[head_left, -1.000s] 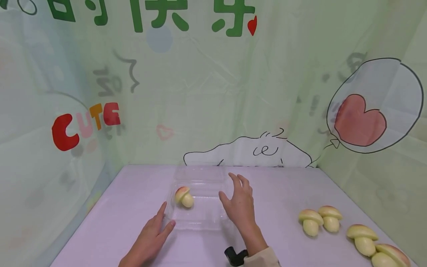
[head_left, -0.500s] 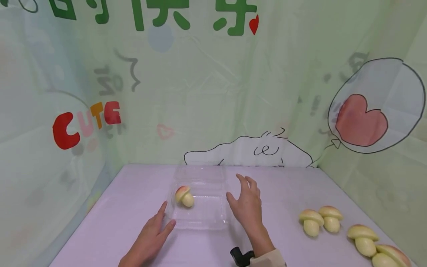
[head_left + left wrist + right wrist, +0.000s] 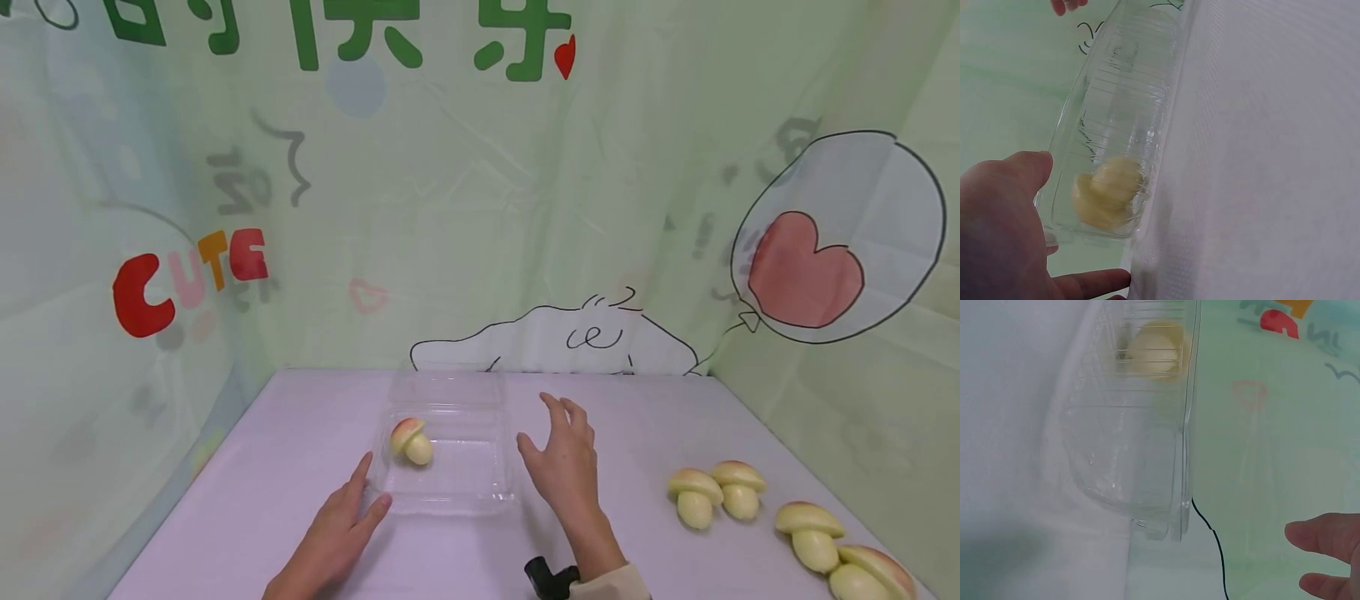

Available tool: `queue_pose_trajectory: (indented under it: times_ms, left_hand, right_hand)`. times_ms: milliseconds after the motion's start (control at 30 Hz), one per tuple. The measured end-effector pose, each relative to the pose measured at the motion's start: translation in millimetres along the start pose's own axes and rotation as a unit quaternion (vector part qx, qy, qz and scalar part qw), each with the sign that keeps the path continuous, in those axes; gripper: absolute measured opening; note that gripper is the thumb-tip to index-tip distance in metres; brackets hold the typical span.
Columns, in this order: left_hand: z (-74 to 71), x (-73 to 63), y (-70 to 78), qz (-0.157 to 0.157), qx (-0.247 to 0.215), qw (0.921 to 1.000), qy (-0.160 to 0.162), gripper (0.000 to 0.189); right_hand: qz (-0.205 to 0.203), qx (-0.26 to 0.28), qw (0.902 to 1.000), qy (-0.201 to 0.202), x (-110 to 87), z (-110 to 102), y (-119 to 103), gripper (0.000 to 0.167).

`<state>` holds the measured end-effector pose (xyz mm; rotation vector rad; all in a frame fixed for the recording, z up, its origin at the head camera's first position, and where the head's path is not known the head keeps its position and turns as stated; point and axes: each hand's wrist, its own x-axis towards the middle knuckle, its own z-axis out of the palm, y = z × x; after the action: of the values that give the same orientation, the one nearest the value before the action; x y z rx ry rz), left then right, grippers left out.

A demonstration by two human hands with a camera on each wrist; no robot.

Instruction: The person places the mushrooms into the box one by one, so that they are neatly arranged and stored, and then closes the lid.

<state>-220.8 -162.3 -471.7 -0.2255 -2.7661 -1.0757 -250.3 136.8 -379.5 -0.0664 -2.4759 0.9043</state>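
A clear plastic clamshell box (image 3: pixel 468 479) stands on the table with its lid (image 3: pixel 447 389) folded back. In its left part lies one mushroom-shaped bun (image 3: pixel 412 442), pale yellow with a reddish cap, also seen through the plastic wall in both wrist views. My left hand (image 3: pixel 330 525) is at the box's front left corner, fingers stretched and thumb by the rim; the left wrist view puts the thumb (image 3: pixel 1034 167) against the edge. Off the box's right side, my right hand (image 3: pixel 566 467) hovers with loosely bent fingers, holding nothing and apart from the box.
Several more mushroom-shaped buns (image 3: pixel 808 533) lie at the right side of the pale lilac table (image 3: pixel 300 433). A black wrist device (image 3: pixel 551 577) sits by the right sleeve (image 3: pixel 611 583). Printed cloth (image 3: pixel 480 208) walls stand behind and at both sides.
My right hand has moved right, away from the box's right edge. The left hand, the box and the bun inside have stayed in place.
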Motion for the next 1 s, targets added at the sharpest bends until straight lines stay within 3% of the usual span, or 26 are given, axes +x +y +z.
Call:
queue_pose_trajectory:
  times_ms: [500, 1000]
  left_hand:
    - [0.7, 0.8, -1.0, 0.001, -0.004, 1.0, -0.001, 0.077]
    - [-2.6, -0.7, 1.6, 0.007, -0.001, 1.0, 0.0, 0.076]
  right_hand:
    - [0.034, 0.006, 0.9994, 0.001, -1.7, -10, 12, 0.064]
    - [0.04, -0.024, 0.9988, 0.013, -3.1, -16, 26, 0.062]
